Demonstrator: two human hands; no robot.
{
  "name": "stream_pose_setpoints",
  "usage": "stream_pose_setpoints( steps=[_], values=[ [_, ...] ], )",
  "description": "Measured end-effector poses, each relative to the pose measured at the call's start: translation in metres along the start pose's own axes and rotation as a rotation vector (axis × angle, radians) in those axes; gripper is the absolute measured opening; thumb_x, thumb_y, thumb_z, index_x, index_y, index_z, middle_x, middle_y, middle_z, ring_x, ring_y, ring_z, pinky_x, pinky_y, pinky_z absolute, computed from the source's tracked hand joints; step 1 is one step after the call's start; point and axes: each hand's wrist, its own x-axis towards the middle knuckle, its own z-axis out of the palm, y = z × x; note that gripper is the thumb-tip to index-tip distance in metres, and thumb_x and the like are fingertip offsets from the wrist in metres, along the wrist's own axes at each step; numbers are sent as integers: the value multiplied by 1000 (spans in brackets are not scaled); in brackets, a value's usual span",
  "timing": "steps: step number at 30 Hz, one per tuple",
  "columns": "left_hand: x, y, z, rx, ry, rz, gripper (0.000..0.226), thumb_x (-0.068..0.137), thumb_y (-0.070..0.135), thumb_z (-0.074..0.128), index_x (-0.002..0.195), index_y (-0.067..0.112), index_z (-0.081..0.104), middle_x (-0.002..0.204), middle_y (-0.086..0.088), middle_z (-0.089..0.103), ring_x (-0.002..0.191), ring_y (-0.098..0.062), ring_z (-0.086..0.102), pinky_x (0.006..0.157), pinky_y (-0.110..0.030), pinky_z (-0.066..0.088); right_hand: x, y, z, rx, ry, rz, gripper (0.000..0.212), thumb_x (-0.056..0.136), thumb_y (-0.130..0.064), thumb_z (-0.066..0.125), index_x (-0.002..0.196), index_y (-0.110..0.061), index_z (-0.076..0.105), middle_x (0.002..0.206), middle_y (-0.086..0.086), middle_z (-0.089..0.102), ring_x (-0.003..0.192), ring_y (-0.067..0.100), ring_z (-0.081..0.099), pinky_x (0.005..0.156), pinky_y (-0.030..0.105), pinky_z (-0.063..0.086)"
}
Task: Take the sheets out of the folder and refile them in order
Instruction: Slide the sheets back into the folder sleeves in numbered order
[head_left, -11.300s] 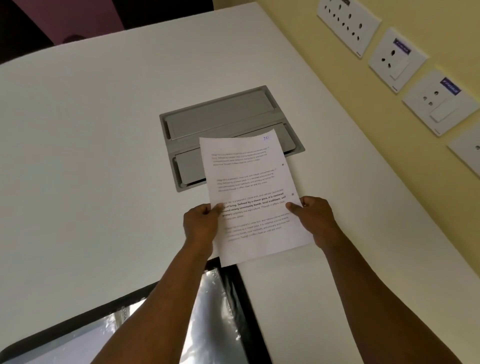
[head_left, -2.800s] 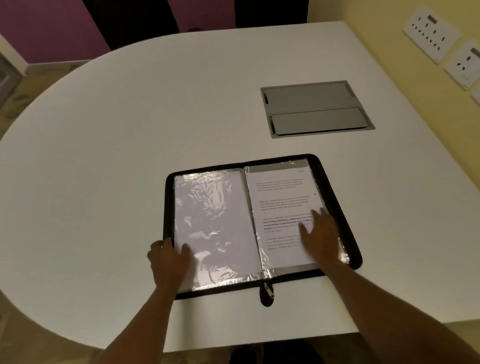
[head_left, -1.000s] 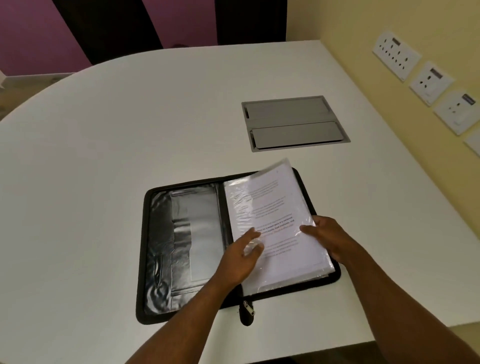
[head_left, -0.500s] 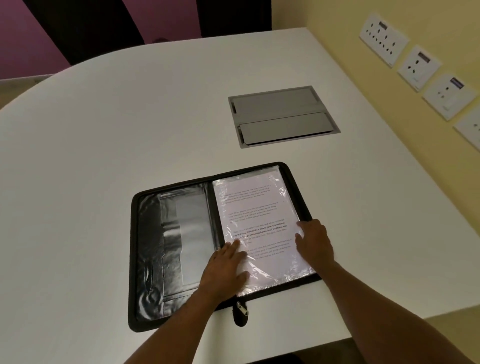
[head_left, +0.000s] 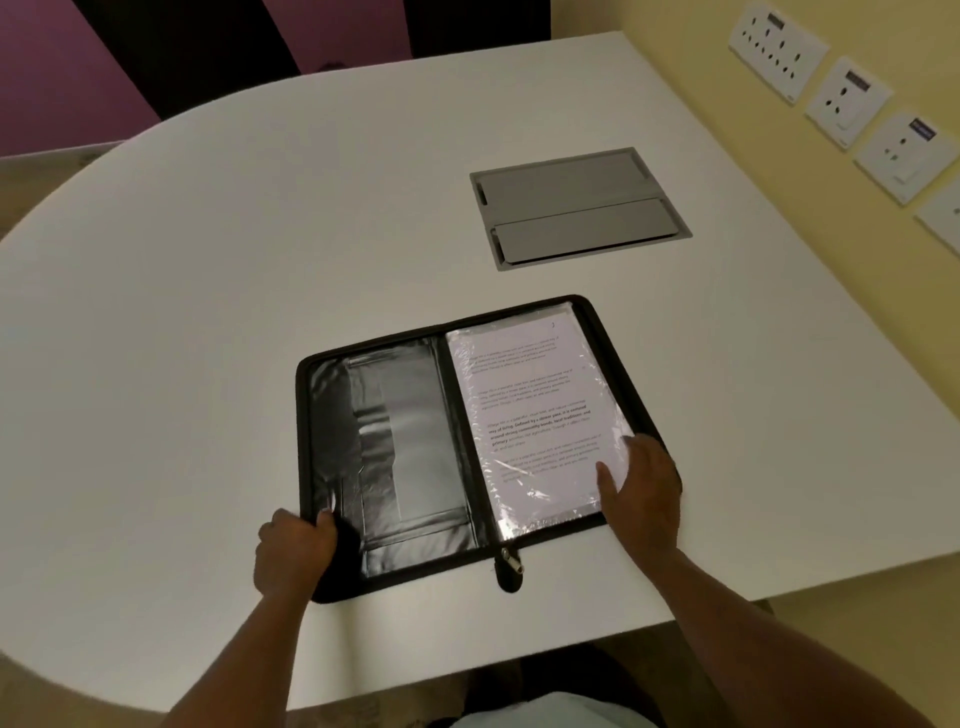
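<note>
Down at the near left corner, the left hand (head_left: 291, 556) has its fingers (head_left: 324, 519) curled over the edge of the black zip folder (head_left: 405, 457), grasping that corner. The right hand (head_left: 641, 483) lies flat with released fingers on the lower right of the printed sheets (head_left: 535, 410), pressing them down inside their shiny plastic sleeve. The folder lies open on the white worktop (head_left: 208, 312), near its front edge, its left half showing dark pockets and its right half carrying the sheets. A zip pull (head_left: 511, 564) hangs at the bottom of the spine. Farther back on the worktop, well apart from the folder, sits a grey recessed hatch (head_left: 579, 208). Along the yellow wall to the right runs a row of white sockets (head_left: 849, 101).
</note>
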Motion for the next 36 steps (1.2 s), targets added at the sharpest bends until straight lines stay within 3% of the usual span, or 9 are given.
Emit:
stream_pose_setpoints(
  steps=[5,9,12,14,17,22,27,31,36],
  values=[
    [8,-8,-3,-138,-76,-11,45,89,41,61,92,-3,64,89,-19,67,84,-37,62,74,-39,50,18,12,-6,-28,-197,404,70,96,-40,53,146,3,30,148,24,37,136,38,35,113,46,30],
    [8,-7,-6,-342,-111,-81,37,83,33,69,73,-2,64,80,-19,67,75,-35,61,71,-38,49,22,22,-7,-11,-278,378,72,97,-44,48,149,1,26,151,22,33,139,36,32,115,45,28],
    [6,-5,-11,-508,-153,-162,30,82,29,72,76,1,60,83,-15,63,84,-35,60,81,-40,50,20,21,-8,-40,-289,373,75,97,-46,48,149,1,23,153,20,32,141,34,31,116,45,26],
    [5,-4,-15,-631,-172,-219,30,82,28,71,86,0,61,90,-16,63,89,-34,61,83,-40,50,14,12,-6,-149,-205,275,73,96,-46,48,147,2,28,150,21,36,139,34,33,116,46,25],
    [-5,-1,-24,-674,-104,-200,29,84,28,66,76,1,59,81,-14,61,79,-31,58,73,-37,45,-6,-24,0,-89,-151,52,71,96,-49,47,146,0,35,150,20,38,141,33,33,117,43,23],
    [-42,20,-58,-657,107,58,18,92,23,60,95,6,60,89,-9,62,84,-26,59,75,-36,47,-39,-124,-5,336,-507,-162,71,94,-55,46,153,-22,24,158,-4,27,143,6,22,118,32,23],
    [-84,54,-84,-691,179,336,22,96,30,59,111,15,61,103,1,63,94,-17,60,84,-31,49,-50,-196,-32,507,-614,-389,65,96,-59,38,153,-35,17,161,-13,16,146,1,15,116,30,22],
    [-116,84,-87,-905,-48,612,41,100,47,37,130,26,57,121,13,63,112,-2,60,96,-23,49,-47,-220,-53,613,-646,-394,65,95,-61,33,153,-38,14,161,-17,11,146,0,12,114,26,18],
    [-131,120,-56,-796,-237,984,54,103,33,21,155,20,13,161,11,17,145,0,19,120,-28,19,-32,-217,-82,698,-587,-378,66,96,-57,33,153,-37,5,161,-19,6,145,-7,7,112,9,9]
  ],
)
